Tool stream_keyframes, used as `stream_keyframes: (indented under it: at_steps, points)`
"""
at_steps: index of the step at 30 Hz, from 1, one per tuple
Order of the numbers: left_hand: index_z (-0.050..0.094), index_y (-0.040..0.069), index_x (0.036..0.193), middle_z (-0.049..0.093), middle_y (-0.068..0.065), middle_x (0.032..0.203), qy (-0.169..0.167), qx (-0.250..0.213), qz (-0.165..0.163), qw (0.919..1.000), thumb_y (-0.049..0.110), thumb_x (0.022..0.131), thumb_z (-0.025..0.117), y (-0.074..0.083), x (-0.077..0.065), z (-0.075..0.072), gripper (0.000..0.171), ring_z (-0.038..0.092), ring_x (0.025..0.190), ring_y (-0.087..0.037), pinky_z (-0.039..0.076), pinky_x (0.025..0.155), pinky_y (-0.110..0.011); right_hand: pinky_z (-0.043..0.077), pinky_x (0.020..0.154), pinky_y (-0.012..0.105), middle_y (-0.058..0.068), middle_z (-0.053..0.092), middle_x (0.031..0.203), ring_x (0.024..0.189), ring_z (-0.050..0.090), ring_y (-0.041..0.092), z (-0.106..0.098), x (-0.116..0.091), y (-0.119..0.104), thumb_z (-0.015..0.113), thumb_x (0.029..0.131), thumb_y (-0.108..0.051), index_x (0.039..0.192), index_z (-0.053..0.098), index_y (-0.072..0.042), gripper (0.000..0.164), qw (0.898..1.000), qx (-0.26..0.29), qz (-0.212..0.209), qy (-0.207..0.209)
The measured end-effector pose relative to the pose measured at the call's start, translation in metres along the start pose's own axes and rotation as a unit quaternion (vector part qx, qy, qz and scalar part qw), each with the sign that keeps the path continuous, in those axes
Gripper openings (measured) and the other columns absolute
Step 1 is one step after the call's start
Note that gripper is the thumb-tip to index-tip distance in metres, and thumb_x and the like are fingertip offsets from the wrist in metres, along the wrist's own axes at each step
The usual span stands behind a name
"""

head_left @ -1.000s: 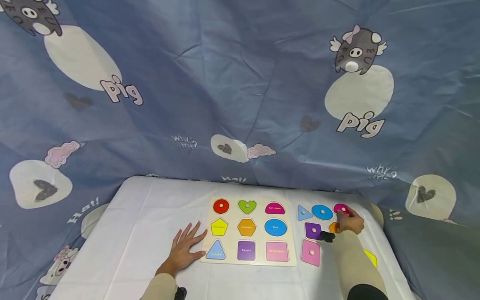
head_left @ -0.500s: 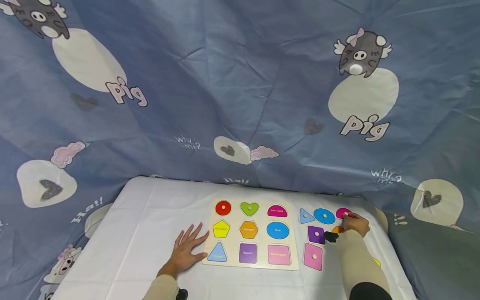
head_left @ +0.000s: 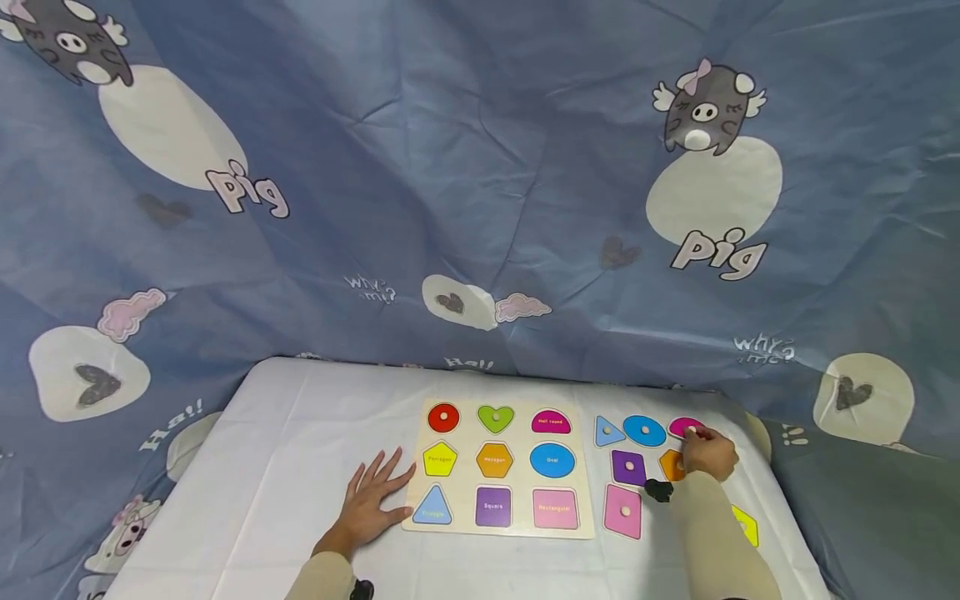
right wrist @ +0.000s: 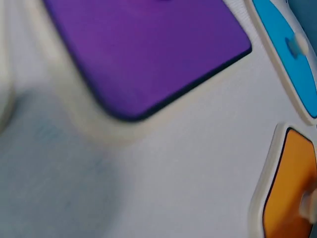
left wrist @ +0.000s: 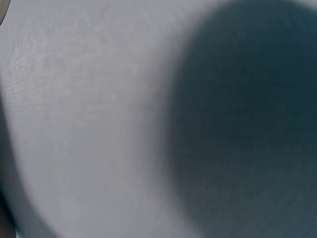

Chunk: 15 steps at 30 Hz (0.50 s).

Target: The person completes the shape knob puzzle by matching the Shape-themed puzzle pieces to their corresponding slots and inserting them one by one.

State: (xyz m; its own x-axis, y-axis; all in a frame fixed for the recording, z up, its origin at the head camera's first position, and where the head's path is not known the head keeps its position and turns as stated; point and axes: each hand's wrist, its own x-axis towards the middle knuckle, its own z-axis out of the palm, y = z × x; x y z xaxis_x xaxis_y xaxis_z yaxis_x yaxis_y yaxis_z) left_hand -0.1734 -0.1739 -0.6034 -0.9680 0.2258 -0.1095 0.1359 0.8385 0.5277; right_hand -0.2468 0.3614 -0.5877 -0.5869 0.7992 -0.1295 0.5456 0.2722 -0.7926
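My right hand [head_left: 711, 455] pinches the small knob of a magenta half-round puzzle piece [head_left: 679, 426] at the back right of the table, in the head view. The fingers hide part of that piece. My left hand [head_left: 367, 506] lies with fingers spread on the white cloth, its thumb and fingertips at the left edge of a cream puzzle board [head_left: 465, 483]. A red round piece [head_left: 444, 409] and a green heart piece [head_left: 490, 408], both with knobs, sit in the board's back row. The other board shapes are printed and labelled, without knobs.
Loose knobbed pieces lie right of the board: a blue triangle [head_left: 606, 435], blue oval [head_left: 637, 425], purple square [right wrist: 163, 59], orange hexagon [right wrist: 292, 183], pink rectangle [head_left: 621, 525] and yellow pentagon [head_left: 748, 527]. A blue patterned cloth [head_left: 480, 208] hangs behind the table.
My right hand stays at the magenta half-round piece, its wrist shifted slightly so more of the orange hexagon shows. My left hand remains at the board's edge. The head view has swayed a little.
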Motion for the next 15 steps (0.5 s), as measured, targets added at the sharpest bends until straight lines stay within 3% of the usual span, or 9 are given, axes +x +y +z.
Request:
stream_keyframes:
  at_steps: [7, 15]
  points:
    - [0.053, 0.018, 0.138, 0.029, -0.009, 0.156, -0.001, -0.006, 0.0, 1.0, 0.043, 0.077, 0.074, -0.001, -0.002, -0.004, 0.069, 0.016, 0.145, -0.036, 0.001, 0.115, -0.056, 0.041, 0.1, 0.052, 0.028, 0.061, 0.116, 0.108, 0.052, 0.044, 0.004, -0.016, 0.0, 0.06, 0.094, -0.023, 0.117, 0.064, 0.006, 0.037, 1.0, 0.023, -0.006, -0.01]
    - [0.052, 0.018, 0.139, 0.029, -0.009, 0.157, -0.003, -0.008, 0.0, 1.0, 0.042, 0.076, 0.075, 0.001, 0.002, -0.002, 0.07, 0.015, 0.145, -0.037, 0.001, 0.115, -0.055, 0.044, 0.095, 0.054, 0.029, 0.065, 0.108, 0.104, 0.056, 0.047, 0.012, -0.029, 0.0, 0.065, 0.09, -0.021, 0.108, 0.068, 0.005, 0.032, 0.998, 0.024, -0.059, 0.006]
